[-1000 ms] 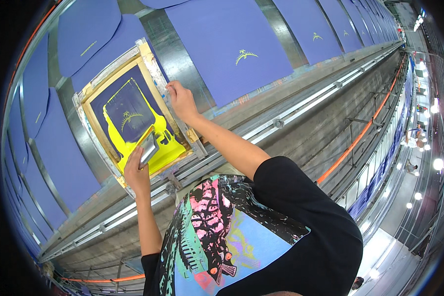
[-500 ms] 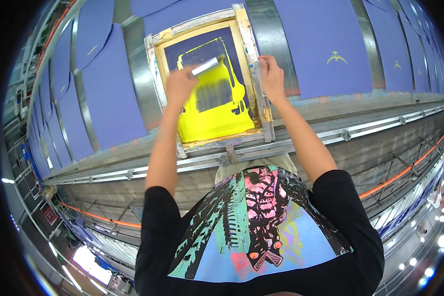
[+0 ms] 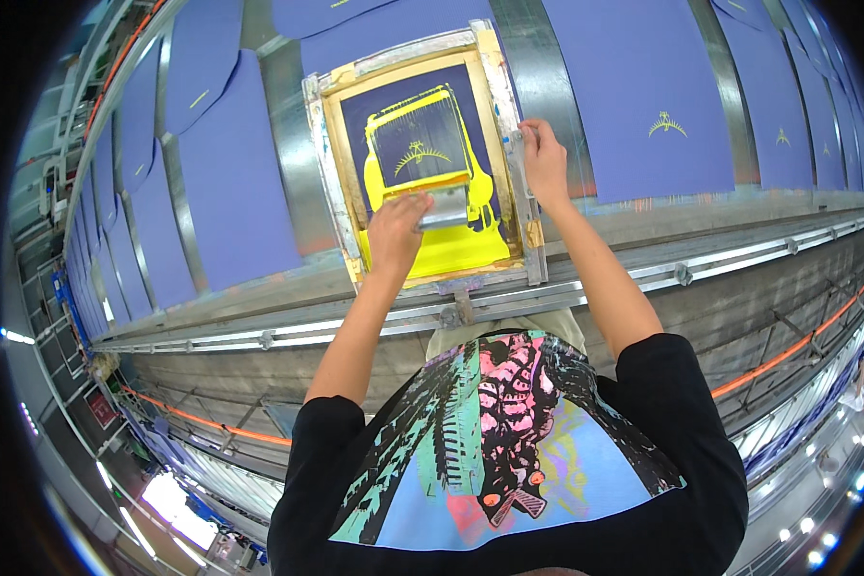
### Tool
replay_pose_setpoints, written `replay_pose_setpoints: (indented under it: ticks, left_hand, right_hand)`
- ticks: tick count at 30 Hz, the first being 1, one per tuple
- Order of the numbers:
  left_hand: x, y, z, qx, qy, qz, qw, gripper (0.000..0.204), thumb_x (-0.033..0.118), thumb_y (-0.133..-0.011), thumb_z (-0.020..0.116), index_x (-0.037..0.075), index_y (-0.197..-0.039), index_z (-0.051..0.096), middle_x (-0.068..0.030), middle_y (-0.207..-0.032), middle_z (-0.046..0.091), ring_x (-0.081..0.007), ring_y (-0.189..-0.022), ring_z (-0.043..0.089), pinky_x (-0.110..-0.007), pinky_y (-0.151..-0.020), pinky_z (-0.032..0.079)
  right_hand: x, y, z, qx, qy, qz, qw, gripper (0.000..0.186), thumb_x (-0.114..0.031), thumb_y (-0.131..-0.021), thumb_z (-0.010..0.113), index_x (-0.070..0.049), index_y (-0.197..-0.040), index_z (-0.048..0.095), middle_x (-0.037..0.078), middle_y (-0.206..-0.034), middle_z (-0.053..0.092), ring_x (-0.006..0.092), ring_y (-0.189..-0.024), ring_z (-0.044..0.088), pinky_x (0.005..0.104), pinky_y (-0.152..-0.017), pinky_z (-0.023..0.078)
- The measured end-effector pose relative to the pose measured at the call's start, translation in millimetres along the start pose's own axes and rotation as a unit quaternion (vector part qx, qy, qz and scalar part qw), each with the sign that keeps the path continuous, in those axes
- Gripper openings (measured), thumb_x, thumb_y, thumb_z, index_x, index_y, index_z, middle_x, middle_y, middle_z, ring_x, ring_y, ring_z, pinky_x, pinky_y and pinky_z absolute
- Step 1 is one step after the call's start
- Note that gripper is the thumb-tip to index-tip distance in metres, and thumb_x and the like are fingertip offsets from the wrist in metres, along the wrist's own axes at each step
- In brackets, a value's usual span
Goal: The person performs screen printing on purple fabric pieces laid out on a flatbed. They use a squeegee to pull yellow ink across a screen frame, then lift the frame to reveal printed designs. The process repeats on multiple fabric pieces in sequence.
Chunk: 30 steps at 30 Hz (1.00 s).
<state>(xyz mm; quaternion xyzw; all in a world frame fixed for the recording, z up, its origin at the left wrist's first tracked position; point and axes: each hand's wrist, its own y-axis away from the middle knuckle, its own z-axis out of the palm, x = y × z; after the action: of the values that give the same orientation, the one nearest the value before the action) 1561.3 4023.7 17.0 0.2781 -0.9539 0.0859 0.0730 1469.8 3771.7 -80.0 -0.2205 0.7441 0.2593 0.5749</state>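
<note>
My left hand (image 3: 399, 230) is closed round one end of a metal squeegee (image 3: 446, 206), which lies across the mesh inside a screen printing frame (image 3: 328, 144). Bright yellow ink (image 3: 456, 252) pools between the squeegee and the frame's near side, and a yellow rim of it outlines the swept area. Above the blade, a curved, spiky yellow design (image 3: 420, 158) shows in the mesh. My right hand (image 3: 545, 163) grips the frame's right side bar with bent fingers. The squeegee's lower edge and the cloth under the frame are hidden.
Blue-violet fabric pieces (image 3: 226, 182) lie along the long metal printing table on both sides. A printed piece (image 3: 634, 106) at the right bears the same yellow design. A metal rail (image 3: 355, 333) with clamps runs along the near edge, and an orange pipe (image 3: 787, 341) passes below it.
My left hand has drawn the squeegee down the screen toward me, leaving the yellow design visible in the swept mesh. My right hand stays on the frame. The whole view has shifted slightly.
</note>
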Motion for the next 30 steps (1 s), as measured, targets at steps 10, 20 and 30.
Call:
replay_pose_setpoints:
  ticks: [10,20,30]
  left_hand:
    - [-84,-167,-28,-0.157,-0.010,-0.187,0.970,0.042,0.014,-0.075,0.074,0.024,-0.115,0.078,-0.0141,-0.094,0.075,-0.0337,-0.088,0.072,-0.044,-0.079,0.059]
    - [1,-50,-2,-0.096,-0.034,-0.119,0.988,0.032,0.005,-0.082,0.063,0.022,-0.103,0.080,-0.0053,-0.107,0.077,-0.0297,-0.096,0.073,-0.041,-0.084,0.059]
    - [47,43,-20,-0.001,0.061,-0.048,0.997,0.045,-0.007,-0.075,0.066,0.013,-0.115,0.076,-0.0055,-0.123,0.073,-0.0284,-0.118,0.066,-0.038,-0.097,0.055]
  right_hand:
    - [-12,3,-2,-0.029,0.017,0.022,0.999,0.018,-0.020,-0.104,0.056,-0.007,-0.114,0.063,0.022,-0.078,0.066,0.0440,-0.074,0.065,0.0487,-0.068,0.048]
    - [7,-5,-2,-0.002,0.006,-0.016,1.000,0.018,-0.020,-0.103,0.057,-0.007,-0.111,0.066,0.023,-0.077,0.065,0.0445,-0.075,0.065,0.0499,-0.068,0.048]
    - [-28,-14,-17,0.007,0.041,-0.056,0.998,0.019,-0.022,-0.103,0.058,-0.008,-0.111,0.068,0.014,-0.067,0.060,0.0268,-0.060,0.057,0.0427,-0.062,0.044]
